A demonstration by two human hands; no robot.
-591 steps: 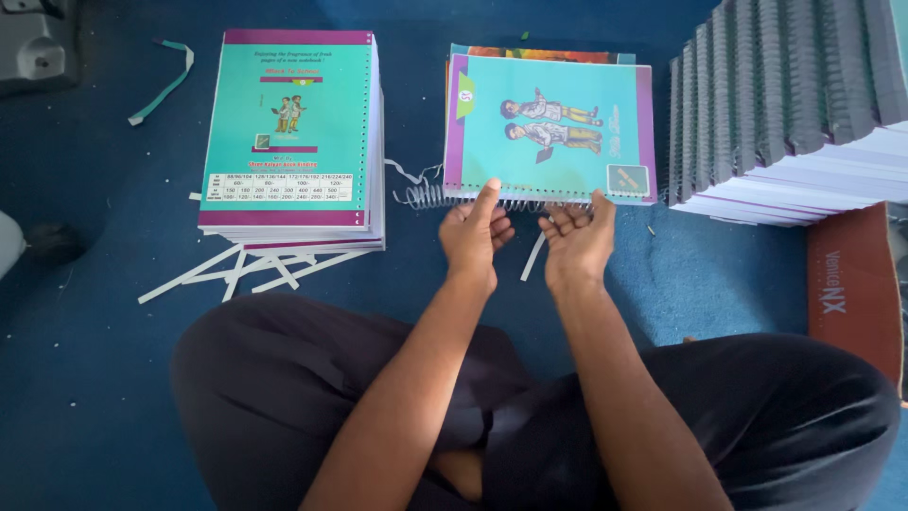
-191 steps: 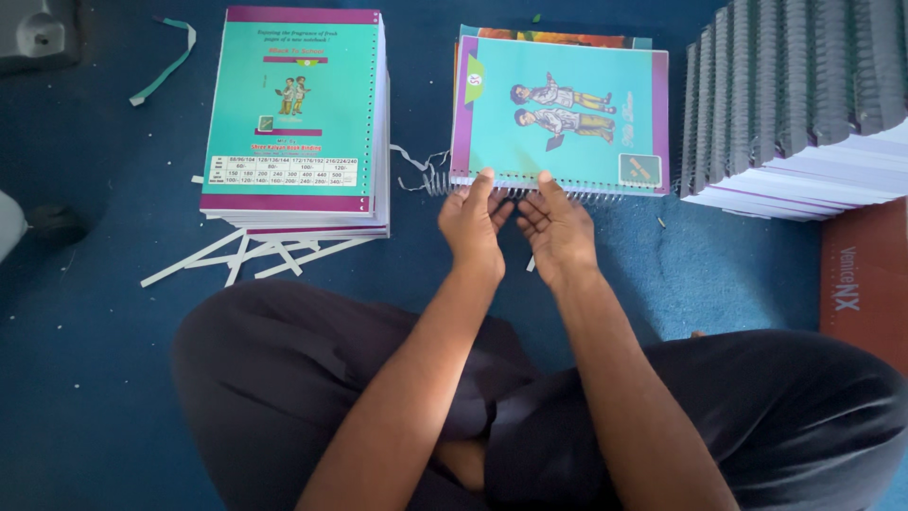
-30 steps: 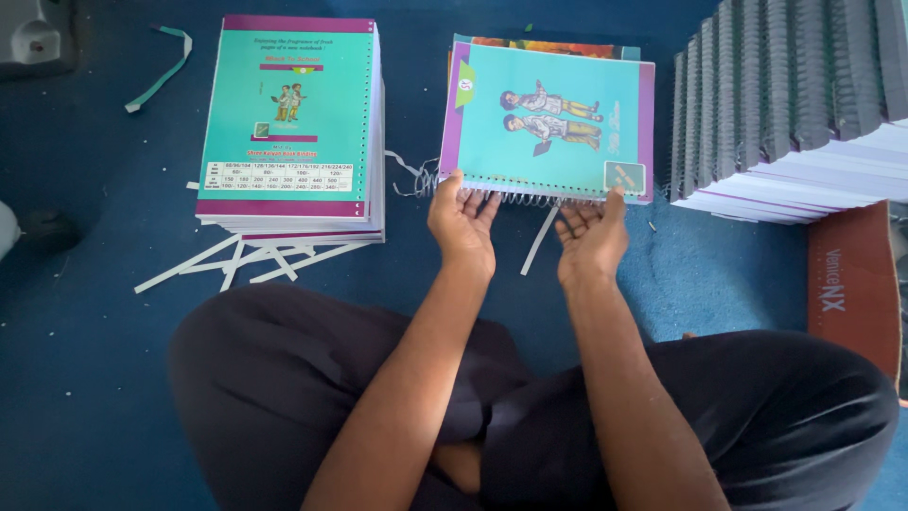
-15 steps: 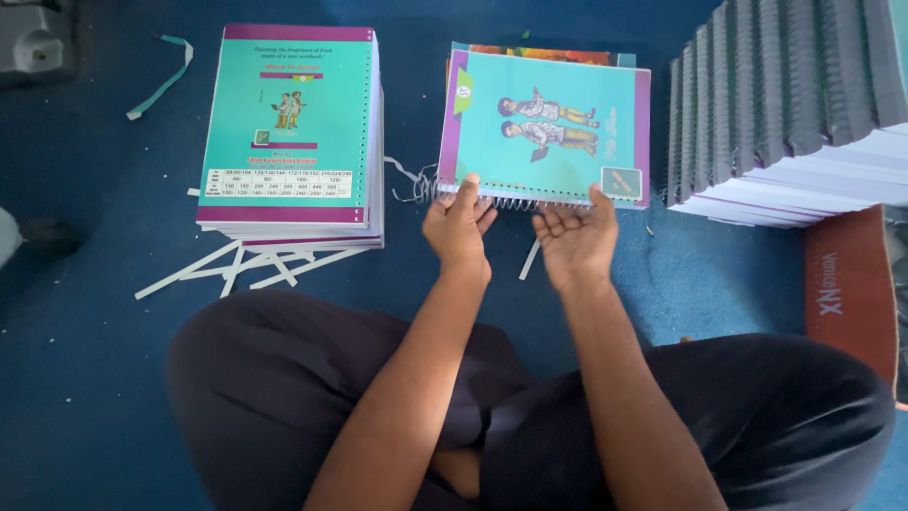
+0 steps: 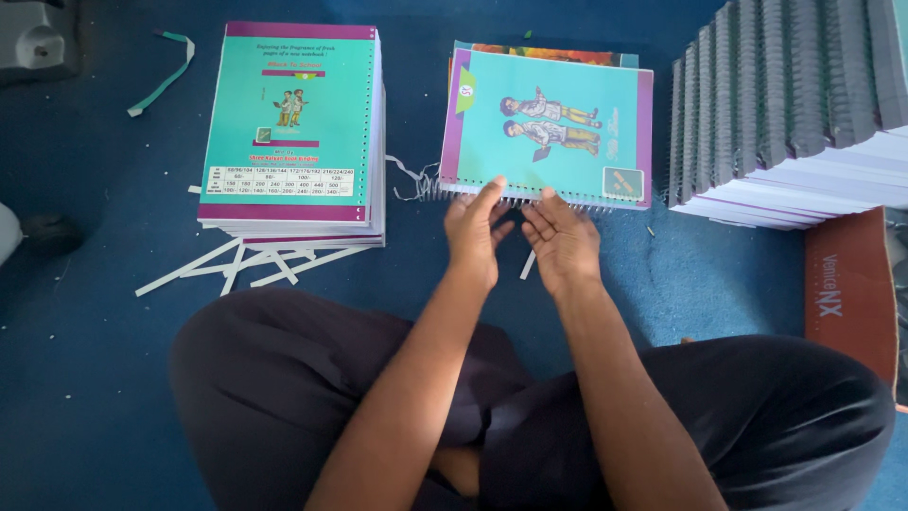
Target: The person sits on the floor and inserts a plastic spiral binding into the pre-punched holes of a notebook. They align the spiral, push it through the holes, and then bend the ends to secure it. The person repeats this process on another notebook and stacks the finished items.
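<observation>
A notebook (image 5: 553, 123) with a teal and purple cover showing two cartoon children lies on the blue floor in front of me. Along its near edge runs a wire spiral binding (image 5: 525, 197). My left hand (image 5: 476, 230) and my right hand (image 5: 561, 237) are close together at the middle of that edge, fingertips on the spiral. A loose end of wire (image 5: 416, 182) sticks out at the notebook's left corner. Under this notebook another cover (image 5: 553, 53) shows at the far edge.
A tall stack of unbound notebooks (image 5: 293, 132) with teal covers stands to the left, with white paper strips (image 5: 236, 265) below it. A fanned stack of bound notebooks (image 5: 794, 104) fills the right. A brown box (image 5: 846, 293) lies at the right edge. My crossed legs (image 5: 312, 397) are below.
My hands have come together from the notebook's two sides to the middle of the spiral edge. The notebook has stayed in place.
</observation>
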